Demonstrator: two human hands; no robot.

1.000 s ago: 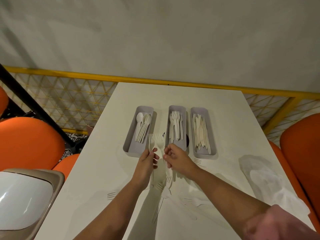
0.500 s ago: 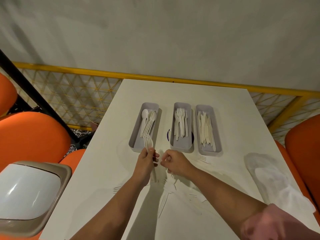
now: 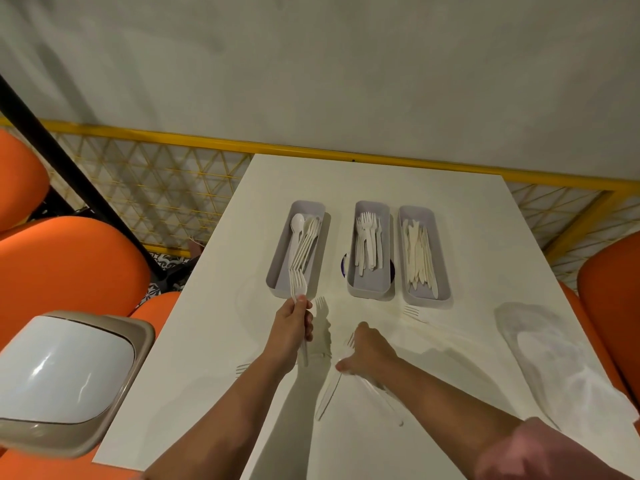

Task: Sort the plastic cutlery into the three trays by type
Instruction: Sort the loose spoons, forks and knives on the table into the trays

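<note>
Gathering loose forks (image 3: 412, 311): left hand (image 3: 292, 323) gripping bundle (image 3: 298, 289); right hand (image 3: 367, 351) on one, grip unclear. Align tines for middle tray (image 3: 369, 285).

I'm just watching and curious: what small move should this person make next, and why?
Probably the right hand should pinch up the loose white plastic fork beside it. The left hand grips a bundle of white plastic forks, and the grey middle tray holds forks.
</note>
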